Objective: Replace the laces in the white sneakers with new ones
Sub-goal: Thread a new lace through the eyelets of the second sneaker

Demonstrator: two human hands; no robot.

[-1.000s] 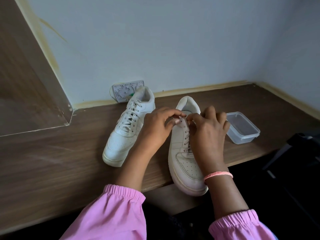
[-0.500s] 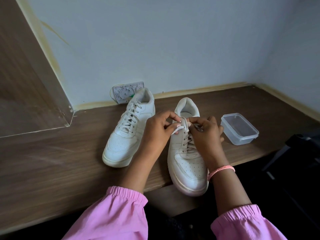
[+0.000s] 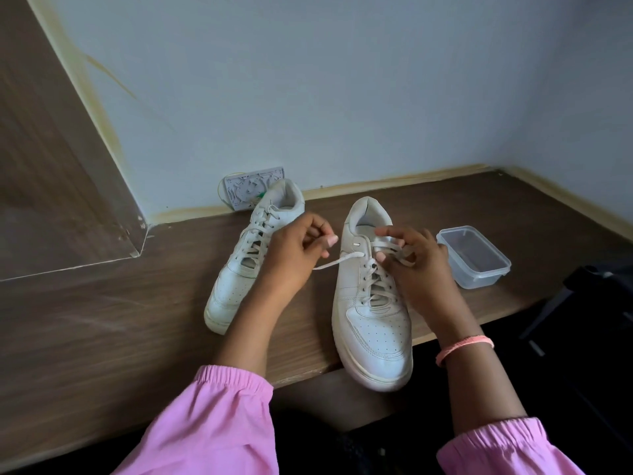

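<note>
Two sneakers stood on the desk (image 3: 102, 320), toes toward the person, heels toward the wall. The right sneaker (image 3: 371, 303) lay with its long axis nearly straight away, toe hanging past the desk edge; the left sneaker (image 3: 251, 258), beyond the left hand (image 3: 294, 258), angled heel-rightward. The left hand, palm inward with curled fingers, had pulled a lace (image 3: 337, 260) end sideways from an upper eyelet; the lace ran into its closed fingers. The right hand (image 3: 418, 265) rested over the tongue, fingers pinched on lace loops. One tub (image 3: 474, 257) sat just right of it.
</note>
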